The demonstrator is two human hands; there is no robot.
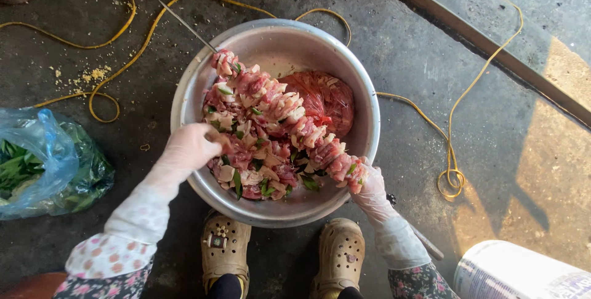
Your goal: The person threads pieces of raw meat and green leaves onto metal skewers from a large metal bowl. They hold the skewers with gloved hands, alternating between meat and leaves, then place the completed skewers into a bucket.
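A wide metal bowl (363, 99) sits on the concrete floor, filled with raw meat pieces (246, 176) mixed with green leaves and a red plastic bag of meat (326, 99). A long metal skewer (188, 27) loaded with meat chunks lies slantwise across the bowl, its bare tip pointing up-left. My right hand (369, 191), in a thin clear glove, grips the skewer's lower end at the bowl's near right rim. My left hand (191, 145), also gloved, pinches a meat piece at the bowl's left side.
A blue plastic bag of green leaves (43, 163) lies at left. Yellow cord (452, 114) loops over the floor around the bowl. My two tan clogs (283, 256) stand just below the bowl. A white cylindrical container (517, 274) lies at the bottom right. A raised concrete ledge (480, 34) runs across the top right.
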